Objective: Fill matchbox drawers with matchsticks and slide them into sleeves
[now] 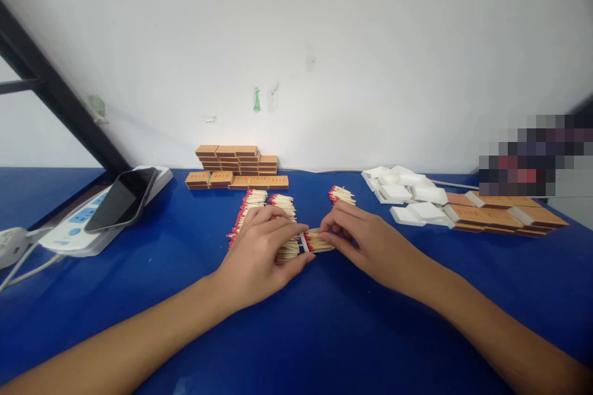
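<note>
A small white matchbox tray lies on the blue table in front of me, filled with red-tipped matches. My left hand steadies its left end between thumb and fingers, the palm hovering over two columns of loose matches. At the tray's right end, my right hand has its fingers curled in, thumb and fingertips pinched at the stick ends. Its fingers hide that end of the tray. Just beyond the right hand sits a smaller pile of matches.
Stacked closed matchboxes stand against the wall. To the right are white empty trays and matchbox sleeves, some with trays partly inserted. On the left, a phone rests on a white power strip with cables.
</note>
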`<action>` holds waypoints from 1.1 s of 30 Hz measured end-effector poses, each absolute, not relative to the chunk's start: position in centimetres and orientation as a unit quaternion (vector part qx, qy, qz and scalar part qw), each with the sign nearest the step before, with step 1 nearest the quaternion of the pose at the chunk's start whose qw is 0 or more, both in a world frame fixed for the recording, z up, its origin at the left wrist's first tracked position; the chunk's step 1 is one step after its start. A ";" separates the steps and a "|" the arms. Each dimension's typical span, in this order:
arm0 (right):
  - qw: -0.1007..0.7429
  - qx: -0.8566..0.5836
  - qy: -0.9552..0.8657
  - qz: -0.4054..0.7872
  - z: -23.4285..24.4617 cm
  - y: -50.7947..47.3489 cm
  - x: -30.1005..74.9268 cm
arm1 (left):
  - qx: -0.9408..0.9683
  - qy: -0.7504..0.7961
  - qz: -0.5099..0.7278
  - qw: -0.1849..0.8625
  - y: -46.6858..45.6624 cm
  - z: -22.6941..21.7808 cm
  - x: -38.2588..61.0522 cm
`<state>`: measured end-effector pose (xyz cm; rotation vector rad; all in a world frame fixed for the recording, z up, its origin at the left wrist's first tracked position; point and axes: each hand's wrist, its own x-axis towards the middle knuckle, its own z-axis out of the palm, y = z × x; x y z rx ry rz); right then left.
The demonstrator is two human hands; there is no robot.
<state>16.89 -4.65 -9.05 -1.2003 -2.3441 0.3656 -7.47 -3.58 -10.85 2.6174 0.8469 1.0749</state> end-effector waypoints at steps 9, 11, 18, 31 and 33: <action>0.257 -0.445 -0.848 0.130 -9.2 -4.5 16.8 | 0.884 0.279 0.361 0.100 -3.6 -10.8 -7.7; 0.275 -0.449 -0.840 0.129 -9.1 -4.2 17.3 | 0.884 0.276 0.364 0.099 -3.7 -10.7 -7.6; 0.291 -0.546 -0.786 0.021 -10.1 -0.8 21.0 | 0.883 0.276 0.368 0.096 -3.7 -10.9 -7.8; 0.236 -0.534 -0.811 0.038 -11.3 0.3 22.4 | 0.883 0.278 0.367 0.090 -3.9 -10.6 -7.5; 0.230 -0.542 -0.807 0.046 -11.3 0.3 22.6 | 0.883 0.277 0.367 0.094 -3.9 -10.6 -7.5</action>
